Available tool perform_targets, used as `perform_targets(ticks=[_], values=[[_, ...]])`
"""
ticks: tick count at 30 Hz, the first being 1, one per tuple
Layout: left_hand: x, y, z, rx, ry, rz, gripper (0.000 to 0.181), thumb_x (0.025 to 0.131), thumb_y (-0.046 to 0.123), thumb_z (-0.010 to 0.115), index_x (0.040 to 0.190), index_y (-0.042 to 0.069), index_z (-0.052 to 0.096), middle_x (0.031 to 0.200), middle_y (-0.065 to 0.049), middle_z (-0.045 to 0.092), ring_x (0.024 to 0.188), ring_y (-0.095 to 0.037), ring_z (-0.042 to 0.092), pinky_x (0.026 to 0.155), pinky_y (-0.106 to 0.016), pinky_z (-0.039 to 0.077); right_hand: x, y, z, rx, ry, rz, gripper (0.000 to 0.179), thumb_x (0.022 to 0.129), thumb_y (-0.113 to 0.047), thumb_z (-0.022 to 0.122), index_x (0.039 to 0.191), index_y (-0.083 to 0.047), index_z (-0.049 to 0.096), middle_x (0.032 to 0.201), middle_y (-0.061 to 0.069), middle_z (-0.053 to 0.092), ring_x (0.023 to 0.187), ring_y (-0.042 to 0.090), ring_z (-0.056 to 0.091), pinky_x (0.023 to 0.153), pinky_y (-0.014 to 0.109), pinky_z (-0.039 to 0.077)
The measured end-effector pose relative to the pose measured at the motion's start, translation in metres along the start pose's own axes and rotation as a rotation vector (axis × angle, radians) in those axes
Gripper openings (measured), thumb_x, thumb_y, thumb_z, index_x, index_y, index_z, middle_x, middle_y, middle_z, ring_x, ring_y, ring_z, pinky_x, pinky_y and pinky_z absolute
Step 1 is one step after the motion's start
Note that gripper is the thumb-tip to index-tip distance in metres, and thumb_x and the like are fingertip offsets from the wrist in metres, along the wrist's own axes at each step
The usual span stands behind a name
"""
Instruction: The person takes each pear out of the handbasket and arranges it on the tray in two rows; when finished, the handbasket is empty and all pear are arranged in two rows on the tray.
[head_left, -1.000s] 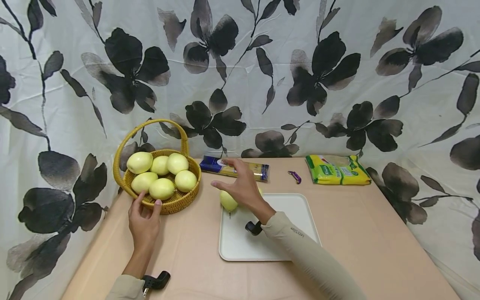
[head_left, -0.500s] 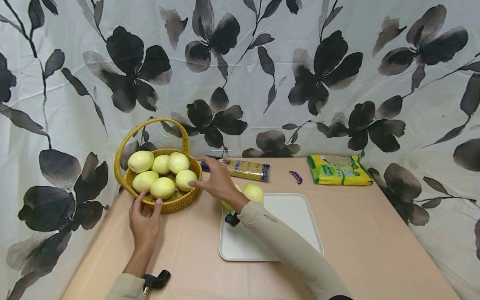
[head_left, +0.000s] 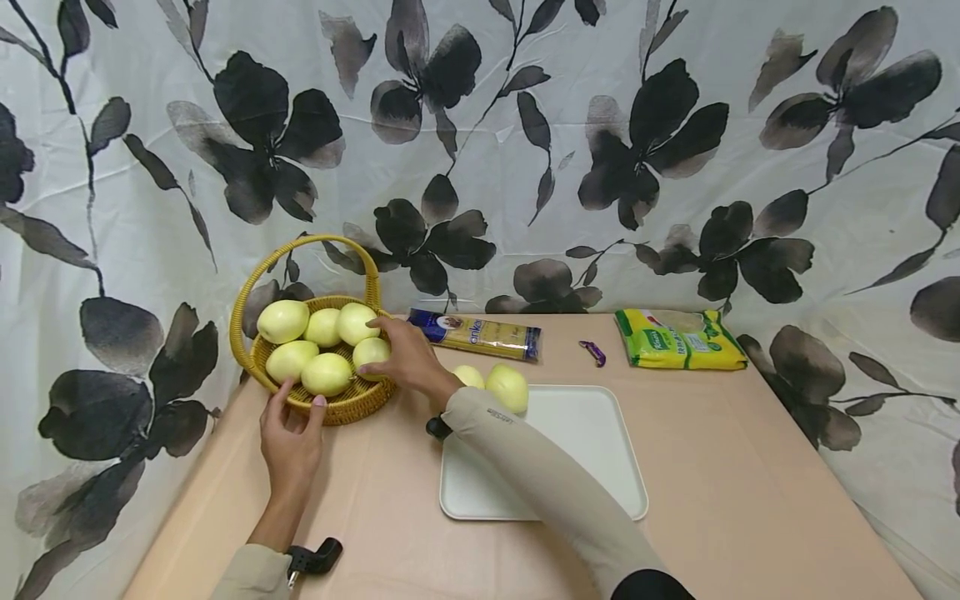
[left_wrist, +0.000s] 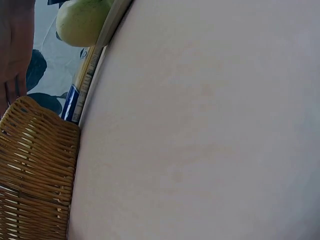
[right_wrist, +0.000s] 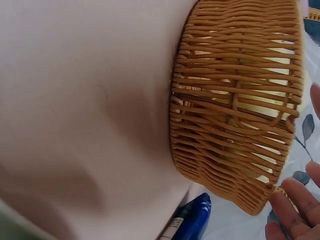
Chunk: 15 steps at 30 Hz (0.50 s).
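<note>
A yellow woven basket [head_left: 356, 408] with a tall arched handle stands at the left, holding several pale yellow-green round fruits [head_left: 327, 375]. My left hand [head_left: 291, 450] rests against the basket's front, its thumb and a finger spread along the rim. Over the basket's right side, my right hand [head_left: 408, 354] grips the fruit [head_left: 371, 354] nearest that edge, with the thumb on its near side and fingers on its far side. In the right wrist view the basket's wall [right_wrist: 235, 95] shows closely, with fingers [right_wrist: 295, 200] near the rim.
Two like fruits [head_left: 507, 388] sit at the back left of a white tray [head_left: 555, 467], partly behind my right forearm. Behind lie a blue-and-gold packet [head_left: 480, 335], a small purple wrapped item [head_left: 594, 353] and a yellow-green bag [head_left: 678, 342]. A floral cloth hangs behind.
My right hand has moved left from above the tray to the basket's right side and taken hold of a fruit there. The left hand stays at the basket's front.
</note>
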<state>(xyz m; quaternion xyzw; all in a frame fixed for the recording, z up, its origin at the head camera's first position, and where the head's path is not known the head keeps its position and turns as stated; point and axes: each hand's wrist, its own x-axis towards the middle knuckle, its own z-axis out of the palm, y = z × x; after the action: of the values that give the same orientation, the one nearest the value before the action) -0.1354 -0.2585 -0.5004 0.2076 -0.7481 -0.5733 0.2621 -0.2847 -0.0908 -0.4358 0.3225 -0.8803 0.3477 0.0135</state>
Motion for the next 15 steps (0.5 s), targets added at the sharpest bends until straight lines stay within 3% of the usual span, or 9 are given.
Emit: perform_targets(ticks=[10,15], values=[[0.0,0.0,0.0,-0.004,-0.001,-0.006,0.066,0.104,0.028,0.069,0.164,0.021,0.042,0.169,-0.017,0.029,0.156,-0.039,0.034,0.123,-0.061,0.042,0.012,-0.002,0.012,-0.115,-0.068,0.054,0.072,0.085,-0.042,0.091,0.146,-0.017,0.064,0.146,0.001,0.067,0.136,0.02,0.062,0.116,0.033,0.051],[0.0,0.0,0.0,-0.002,0.006,0.003,0.066,0.105,0.027,0.069,0.164,0.02,0.042,0.168,-0.017,0.03,0.156,-0.039,0.035,0.123,-0.06,0.043,0.015,-0.002,0.017,-0.223,-0.076,0.059,0.073,0.081,-0.049,0.092,0.143,-0.019,0.066,0.138,-0.002,0.071,0.129,0.016,0.065,0.112,0.031,0.052]])
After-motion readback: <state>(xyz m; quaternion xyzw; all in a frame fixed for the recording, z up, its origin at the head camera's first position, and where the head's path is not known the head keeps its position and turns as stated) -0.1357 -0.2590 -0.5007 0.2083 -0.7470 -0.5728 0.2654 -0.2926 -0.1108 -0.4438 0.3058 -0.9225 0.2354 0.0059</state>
